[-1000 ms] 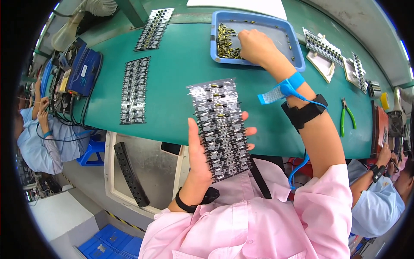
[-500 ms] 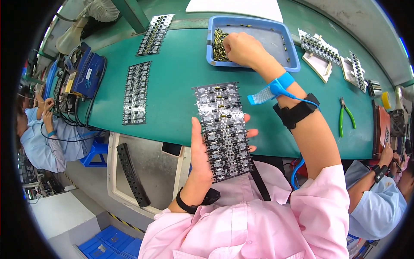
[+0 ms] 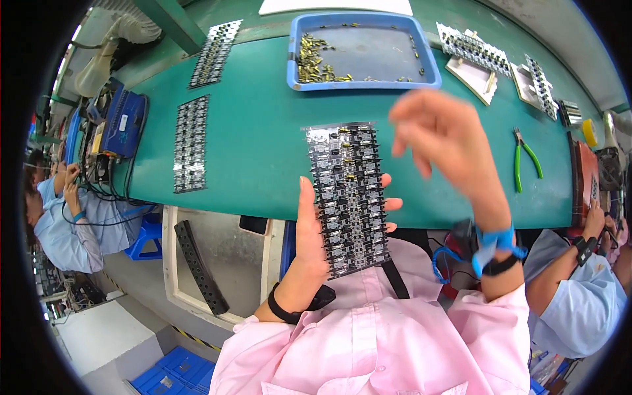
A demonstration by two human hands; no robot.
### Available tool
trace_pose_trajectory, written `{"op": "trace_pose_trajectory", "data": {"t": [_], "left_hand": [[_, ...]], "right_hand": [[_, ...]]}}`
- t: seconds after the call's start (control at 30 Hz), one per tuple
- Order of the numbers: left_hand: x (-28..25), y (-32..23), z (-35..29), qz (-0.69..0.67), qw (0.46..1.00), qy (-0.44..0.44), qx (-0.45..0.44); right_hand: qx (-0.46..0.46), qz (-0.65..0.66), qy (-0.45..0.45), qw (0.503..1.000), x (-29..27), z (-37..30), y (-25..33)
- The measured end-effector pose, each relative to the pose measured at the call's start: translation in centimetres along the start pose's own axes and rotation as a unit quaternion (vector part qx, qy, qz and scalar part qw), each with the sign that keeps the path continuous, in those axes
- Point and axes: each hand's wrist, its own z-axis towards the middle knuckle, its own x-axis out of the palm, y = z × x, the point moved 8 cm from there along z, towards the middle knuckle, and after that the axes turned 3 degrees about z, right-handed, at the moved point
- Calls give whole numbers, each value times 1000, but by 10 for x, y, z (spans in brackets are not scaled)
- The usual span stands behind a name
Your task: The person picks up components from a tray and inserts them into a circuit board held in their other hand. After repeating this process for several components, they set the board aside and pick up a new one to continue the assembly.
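My left hand [image 3: 308,240] holds a circuit board panel [image 3: 349,204] upright in front of my chest, thumb along its left edge and fingertips showing past its right edge. Rows of small dark parts cover the panel, with a few yellowish cylinders near its top. To the upper right of the panel, apart from it, my right hand [image 3: 447,141] is smeared by motion, its fingers partly bent; whether anything is in them cannot be seen. Beyond both hands stands a blue plastic tray [image 3: 368,85], with a heap of small gold-and-black cylindrical components [image 3: 315,62] at its left side.
Two more panels lie on the green mat, one nearer [image 3: 191,145] and one farther [image 3: 215,52]. At right are green-handled cutters [image 3: 526,161] and boards on white supports [image 3: 471,79]. A blue bench device [image 3: 125,122] stands left. Co-workers [image 3: 85,224] sit at both sides.
My right hand has come out of the tray, back toward me and to the right. The panel in my left hand is turned slightly; the view has shifted a little.
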Motion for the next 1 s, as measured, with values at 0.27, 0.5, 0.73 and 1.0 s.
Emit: {"op": "trace_pose_trajectory", "data": {"t": [0.27, 0.5, 0.73, 1.0], "left_hand": [[5, 16, 11, -104, 993, 52, -28], [0, 14, 9, -12, 999, 28, 10], [-17, 11, 2, 59, 997, -43, 23], [-20, 9, -1, 68, 996, -63, 19]], "right_hand": [[43, 142, -79, 986, 8, -54, -41], [21, 58, -134, 989, 15, -54, -52], [-135, -158, -182, 961, 28, -55, -28], [-121, -157, -176, 964, 35, -53, -30]]}}
